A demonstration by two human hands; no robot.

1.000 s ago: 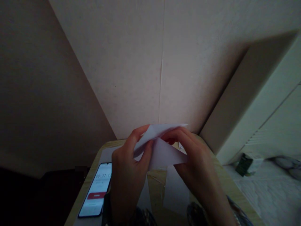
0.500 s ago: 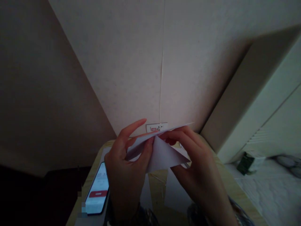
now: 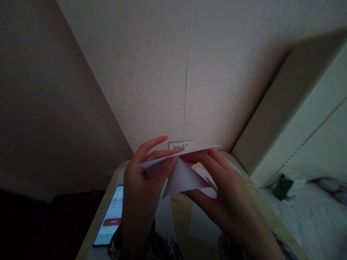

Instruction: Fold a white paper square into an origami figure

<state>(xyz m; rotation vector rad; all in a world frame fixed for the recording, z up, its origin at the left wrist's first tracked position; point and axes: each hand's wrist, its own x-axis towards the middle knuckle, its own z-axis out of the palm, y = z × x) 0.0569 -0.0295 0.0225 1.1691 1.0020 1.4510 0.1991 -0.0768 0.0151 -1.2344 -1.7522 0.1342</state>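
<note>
A folded sheet of white paper (image 3: 187, 177) is held up above the table between my two hands. My left hand (image 3: 146, 180) pinches its upper fold between thumb and fingers, with the index finger raised off it. From the right, my right hand (image 3: 219, 177) grips the paper, its fingers behind the triangular flap and its thumb under the lower edge. Part of the fold is hidden behind my fingers. More white paper (image 3: 203, 220) lies on the table beneath my hands.
A phone (image 3: 110, 220) showing a timer lies on the left of the wooden table (image 3: 180, 234). A wall outlet (image 3: 181, 145) is straight ahead. Thin pale sticks or strips lie near the paper. A green and white package (image 3: 283, 187) rests at the right beyond the table.
The paper's upper edge has levelled out, and its flap has swung slightly left. My right thumb has slid left beneath the flap. Both hands stay on the paper.
</note>
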